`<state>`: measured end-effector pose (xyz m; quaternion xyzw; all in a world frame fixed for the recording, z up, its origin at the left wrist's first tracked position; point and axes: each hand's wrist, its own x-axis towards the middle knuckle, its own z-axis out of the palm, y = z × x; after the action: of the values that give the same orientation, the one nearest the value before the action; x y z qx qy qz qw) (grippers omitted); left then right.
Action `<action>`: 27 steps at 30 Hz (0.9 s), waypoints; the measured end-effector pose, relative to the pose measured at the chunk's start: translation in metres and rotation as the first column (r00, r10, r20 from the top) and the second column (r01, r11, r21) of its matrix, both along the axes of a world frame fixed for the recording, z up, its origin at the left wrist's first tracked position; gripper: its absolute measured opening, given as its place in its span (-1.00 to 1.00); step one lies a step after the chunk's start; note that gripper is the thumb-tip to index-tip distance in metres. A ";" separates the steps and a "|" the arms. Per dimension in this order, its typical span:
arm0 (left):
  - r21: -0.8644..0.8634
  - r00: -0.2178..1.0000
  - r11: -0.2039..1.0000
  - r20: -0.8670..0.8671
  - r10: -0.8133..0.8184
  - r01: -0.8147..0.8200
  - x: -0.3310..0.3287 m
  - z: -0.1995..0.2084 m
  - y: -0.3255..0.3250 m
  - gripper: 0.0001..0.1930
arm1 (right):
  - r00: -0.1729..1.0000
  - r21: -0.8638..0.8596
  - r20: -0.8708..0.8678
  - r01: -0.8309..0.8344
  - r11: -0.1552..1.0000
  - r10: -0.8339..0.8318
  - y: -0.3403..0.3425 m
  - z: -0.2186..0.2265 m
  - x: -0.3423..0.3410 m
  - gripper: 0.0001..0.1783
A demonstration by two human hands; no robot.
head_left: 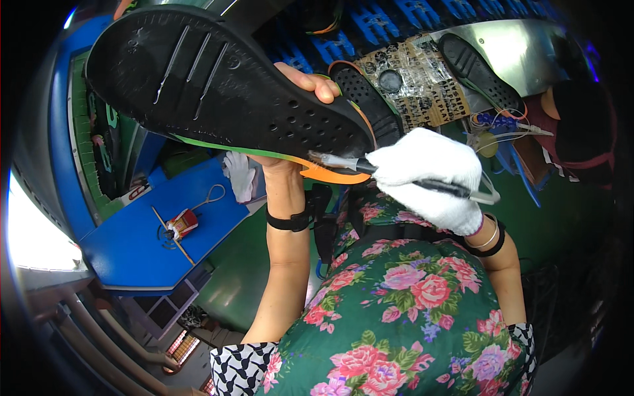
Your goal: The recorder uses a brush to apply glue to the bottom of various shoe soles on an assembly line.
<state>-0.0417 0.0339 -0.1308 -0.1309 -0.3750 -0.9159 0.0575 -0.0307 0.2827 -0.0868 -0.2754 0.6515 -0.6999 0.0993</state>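
My bare left hand [308, 82] grips a black shoe sole [218, 92] from beneath, with its fingers curling over the far edge. The sole is held up and tilted, showing grooves in its wide part, small round holes towards its narrow end, and a green and orange rim. My right hand [426, 168] wears a white knitted glove and is closed around a slim brush [340, 162] with a dark handle. A pale tube trails from the handle's rear. The bristles touch the orange rim near the narrow end.
Beyond my hands, a second black sole [370, 99] lies beside a taped cardboard sheet [422, 76], with another sole [479, 72] to its right. Blue slatted rollers [370, 33] run behind. At left, a blue table [142, 247] bears a white glove [239, 175] and a small red object [185, 224].
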 end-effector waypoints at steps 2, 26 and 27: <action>-0.007 1.000 1.000 -0.030 -0.007 0.007 -0.004 0.000 -0.002 -0.07 | 0.983 0.058 -0.178 -0.040 0.998 0.050 0.001 0.002 0.000 -0.83; -0.026 1.000 1.000 -0.005 -0.015 0.015 -0.009 0.001 0.001 0.00 | 0.932 0.089 -0.355 -0.049 0.995 0.078 -0.002 0.016 0.009 -0.71; -0.011 1.000 1.000 -0.008 0.001 -0.001 -0.008 0.000 0.002 0.04 | 0.921 0.082 -0.384 -0.042 0.996 0.070 -0.003 0.017 0.009 -0.72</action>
<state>-0.0499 0.0362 -0.1307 -0.1347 -0.3801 -0.9132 0.0588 -0.0222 0.2793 -0.0697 -0.4227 0.6751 -0.6046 -0.0013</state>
